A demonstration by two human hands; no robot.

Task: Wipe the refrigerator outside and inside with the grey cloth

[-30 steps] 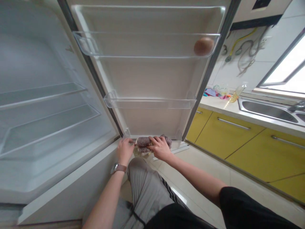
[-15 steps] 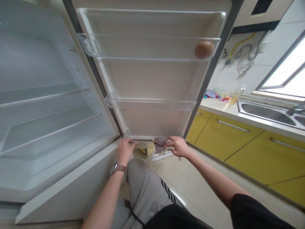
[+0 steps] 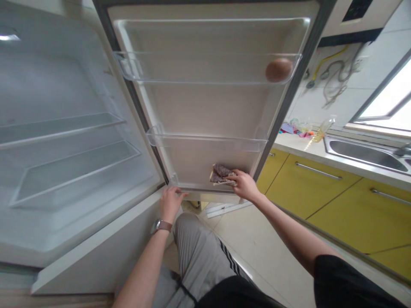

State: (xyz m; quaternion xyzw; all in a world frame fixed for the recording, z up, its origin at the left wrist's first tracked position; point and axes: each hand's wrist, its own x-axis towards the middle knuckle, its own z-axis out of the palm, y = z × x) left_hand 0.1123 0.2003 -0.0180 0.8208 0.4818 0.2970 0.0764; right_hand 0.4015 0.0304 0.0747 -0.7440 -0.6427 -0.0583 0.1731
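My right hand (image 3: 246,185) grips a folded grey-brown cloth (image 3: 221,174) and has it against the low inner panel of the open fridge door (image 3: 205,109). My left hand (image 3: 170,202), with a watch (image 3: 160,226) on its wrist, is closed around the door's lower edge at the hinge-side corner; its fingertips are partly hidden. Above the cloth, a clear door shelf (image 3: 208,142) spans the panel. A higher clear shelf (image 3: 199,68) carries a round brownish thing (image 3: 278,70) at its right end, which looks like an egg or onion.
Left of the door is the fridge interior with glass shelves (image 3: 77,164). To the right stand yellow cabinets (image 3: 316,188) beneath a counter with a sink (image 3: 366,153) and a clear bottle (image 3: 324,128). My bent knee is below the door, by a white strip (image 3: 224,208) on the floor.
My right hand has moved the cloth up from the door's bottom edge onto the inner panel. My left hand stays at the lower corner. The view has shifted slightly.
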